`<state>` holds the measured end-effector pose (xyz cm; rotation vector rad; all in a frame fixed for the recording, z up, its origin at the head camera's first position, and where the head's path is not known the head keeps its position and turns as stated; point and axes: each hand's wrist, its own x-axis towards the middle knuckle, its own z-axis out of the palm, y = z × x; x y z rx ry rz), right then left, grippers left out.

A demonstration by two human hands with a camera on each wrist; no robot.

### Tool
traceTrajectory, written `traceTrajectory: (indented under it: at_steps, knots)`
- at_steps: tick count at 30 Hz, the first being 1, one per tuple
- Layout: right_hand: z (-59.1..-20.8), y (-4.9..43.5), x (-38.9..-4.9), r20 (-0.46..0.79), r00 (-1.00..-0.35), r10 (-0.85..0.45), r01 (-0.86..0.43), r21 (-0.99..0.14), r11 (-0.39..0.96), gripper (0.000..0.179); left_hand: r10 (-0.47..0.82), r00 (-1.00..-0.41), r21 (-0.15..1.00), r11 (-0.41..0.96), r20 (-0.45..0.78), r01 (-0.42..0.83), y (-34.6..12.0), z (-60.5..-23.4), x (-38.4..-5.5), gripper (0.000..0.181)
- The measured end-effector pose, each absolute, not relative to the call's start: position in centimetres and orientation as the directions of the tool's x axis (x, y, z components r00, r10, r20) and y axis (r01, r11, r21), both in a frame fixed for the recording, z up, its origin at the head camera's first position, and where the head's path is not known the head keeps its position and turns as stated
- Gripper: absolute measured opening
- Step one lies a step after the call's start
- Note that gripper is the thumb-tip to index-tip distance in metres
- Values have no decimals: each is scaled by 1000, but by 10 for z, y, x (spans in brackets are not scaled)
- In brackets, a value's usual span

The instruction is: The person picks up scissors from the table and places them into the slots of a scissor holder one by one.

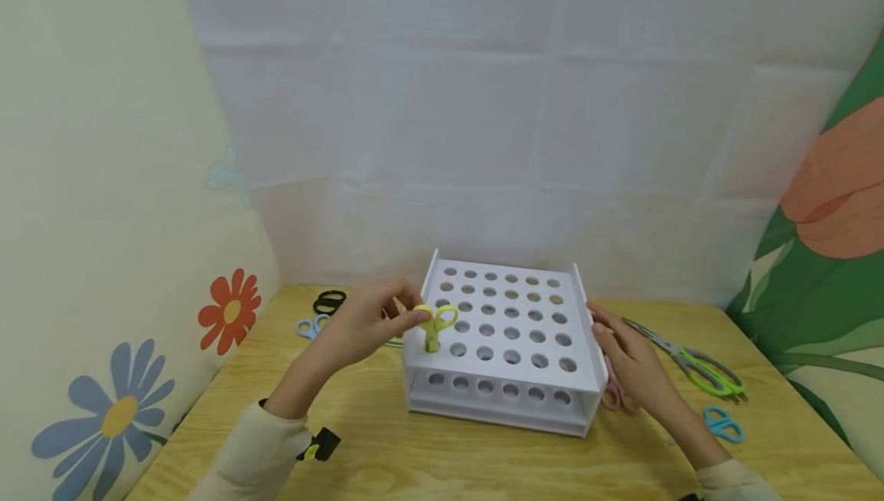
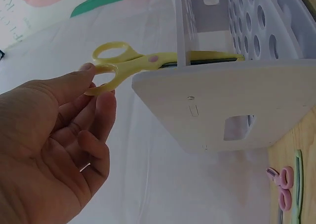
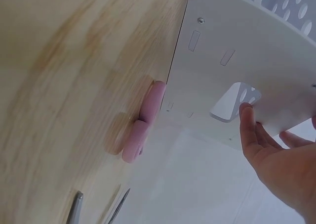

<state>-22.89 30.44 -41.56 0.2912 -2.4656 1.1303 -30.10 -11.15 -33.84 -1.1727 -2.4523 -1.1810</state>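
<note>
A white tiered rack [image 1: 476, 374] with rows of round holes stands on the wooden table. My left hand [image 1: 369, 321] pinches a handle loop of the yellow scissors [image 2: 148, 61] between thumb and fingers. The scissors point down, their blades through a top-panel hole at the rack's near left corner. In the left wrist view the blade tips reach the perforated shelf below. My right hand [image 1: 631, 363] rests against the rack's right side panel [image 3: 197, 70], fingertips by its cutout. Pink scissors [image 3: 150, 103] lie at the foot of that panel, blades hidden.
Large green and grey scissors [image 1: 691, 363] and small turquoise scissors [image 1: 718, 423] lie on the table at right. Black scissors [image 1: 329, 301] and light blue scissors [image 1: 314, 326] lie left of the rack, partly behind my left hand. A white cloth [image 1: 483, 102] hangs behind.
</note>
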Motion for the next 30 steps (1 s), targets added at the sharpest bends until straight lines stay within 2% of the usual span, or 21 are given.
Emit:
traceTrajectory:
  at_steps: [17,25,30]
  knots:
    - [-420,306,-231,474,-880,-25,-382,-675,631,45,581,-695,421,553,423,719,-116,-348,-301,13]
    - [-418,306,-233,499,-866,-30,-402,-658,636,45,539,-701,397,581,466,710,-112,-350,-302,18]
    - [-419,307,-234,500,-865,-36,-404,-654,639,45,499,-719,420,588,484,691,-108,-353,-301,19]
